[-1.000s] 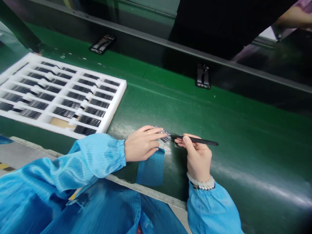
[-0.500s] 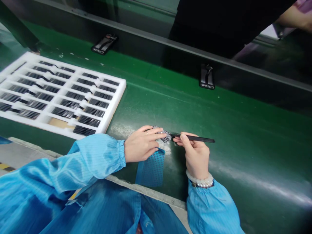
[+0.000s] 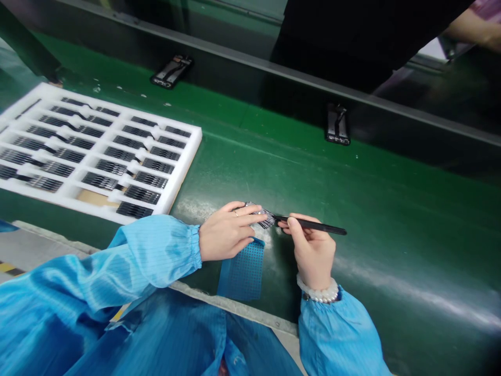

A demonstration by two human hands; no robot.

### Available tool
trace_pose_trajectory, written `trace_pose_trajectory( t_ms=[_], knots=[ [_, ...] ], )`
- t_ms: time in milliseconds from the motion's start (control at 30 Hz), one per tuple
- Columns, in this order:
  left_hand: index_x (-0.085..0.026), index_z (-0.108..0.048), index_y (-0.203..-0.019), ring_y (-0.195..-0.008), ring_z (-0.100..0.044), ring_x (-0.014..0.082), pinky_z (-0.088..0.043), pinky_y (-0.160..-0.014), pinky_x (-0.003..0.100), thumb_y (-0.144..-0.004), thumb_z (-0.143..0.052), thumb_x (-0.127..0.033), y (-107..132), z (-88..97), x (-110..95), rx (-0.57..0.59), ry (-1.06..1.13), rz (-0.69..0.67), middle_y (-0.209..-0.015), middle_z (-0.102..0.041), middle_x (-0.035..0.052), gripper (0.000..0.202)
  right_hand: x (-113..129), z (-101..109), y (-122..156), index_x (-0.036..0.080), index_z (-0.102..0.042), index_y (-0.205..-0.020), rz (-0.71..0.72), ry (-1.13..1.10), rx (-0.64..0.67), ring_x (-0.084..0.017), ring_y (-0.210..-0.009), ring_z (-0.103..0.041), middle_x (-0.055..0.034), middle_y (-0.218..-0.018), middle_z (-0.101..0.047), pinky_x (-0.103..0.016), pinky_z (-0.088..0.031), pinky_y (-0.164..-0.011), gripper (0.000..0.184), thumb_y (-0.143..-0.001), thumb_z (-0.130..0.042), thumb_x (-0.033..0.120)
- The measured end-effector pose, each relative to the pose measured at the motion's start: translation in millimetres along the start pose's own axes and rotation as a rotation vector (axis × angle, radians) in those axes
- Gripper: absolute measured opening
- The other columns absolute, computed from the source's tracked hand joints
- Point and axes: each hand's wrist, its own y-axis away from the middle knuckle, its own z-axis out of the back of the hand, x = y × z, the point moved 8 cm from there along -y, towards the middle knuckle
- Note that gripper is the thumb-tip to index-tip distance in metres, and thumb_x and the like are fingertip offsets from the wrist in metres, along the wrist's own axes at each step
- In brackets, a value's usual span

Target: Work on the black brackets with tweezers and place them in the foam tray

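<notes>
My left hand [image 3: 230, 230] is palm down over a small fan of thin black-and-silver flex cables [image 3: 267, 221], holding them under its fingertips on the green surface. Its fingers partly cover the cables, and the thumb is mostly tucked out of sight. Black tweezers [image 3: 319, 226] are pinched in my right hand [image 3: 313, 250], with their tips reaching the right end of the cables. Whether the tips grip a cable is too small to tell. Just below my left fingers lies a blue perforated sheet [image 3: 242, 271], its top edge by the thumb side.
At the left a white foam tray [image 3: 180, 180] holds many dark flex cables in rows of slots. Two black phone assemblies, one at the back left [image 3: 172, 71] and one at the back right [image 3: 337, 124], lie on a green strip. Another person's arm [image 3: 475, 28] shows at the top right.
Both phone assemblies have shifted slightly to the right. The back end of the tweezers has dipped a little as my right hand tilted. My left hand has stayed put.
</notes>
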Motion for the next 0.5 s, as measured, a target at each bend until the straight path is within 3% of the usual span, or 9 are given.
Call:
trace_pose_trajectory(
  t_ms=[233, 400, 500],
  knots=[
    [-0.018, -0.067, -0.078, -0.123, -0.05, 0.0225, -0.035, -0.099, 0.04, -0.089, -0.049, -0.022, 0.2, -0.1, 0.6, -0.002, 0.001, -0.003, -0.13, -0.058, 0.0006, 0.021, 24.2, 3.6, 12.3, 0.019, -0.068, -0.092, 0.308, 0.293, -0.065, -0.018, -0.075, -0.07, -0.0064, -0.087, -0.073, -0.032, -0.057, -0.071, 0.017, -0.082, -0.063, 0.031],
    [-0.018, -0.068, -0.079, -0.123, -0.05, 0.0234, -0.035, -0.099, 0.041, -0.089, -0.05, -0.022, 0.3, -0.8, 0.5, 0.006, 0.011, 0.0, -0.13, -0.057, 0.0013, 0.02, 24.5, -0.6, 11.0, 0.018, -0.068, -0.09, 0.314, 0.3, -0.028, -0.018, -0.075, -0.07, -0.0064, -0.086, -0.073, -0.032, -0.057, -0.071, 0.016, -0.082, -0.063, 0.031],
    [-0.019, -0.069, -0.082, -0.124, -0.049, 0.0237, -0.036, -0.1, 0.041, -0.09, -0.049, -0.023, 0.8, 1.7, 0.6, -0.004, 0.044, 0.012, -0.129, -0.058, 0.0031, 0.022, 22.6, 4.8, 10.4, 0.018, -0.064, -0.097, 0.282, 0.164, -0.067, -0.018, -0.073, -0.071, -0.0048, -0.082, -0.072, -0.033, -0.057, -0.069, 0.017, -0.085, -0.059, 0.03]
  ],
)
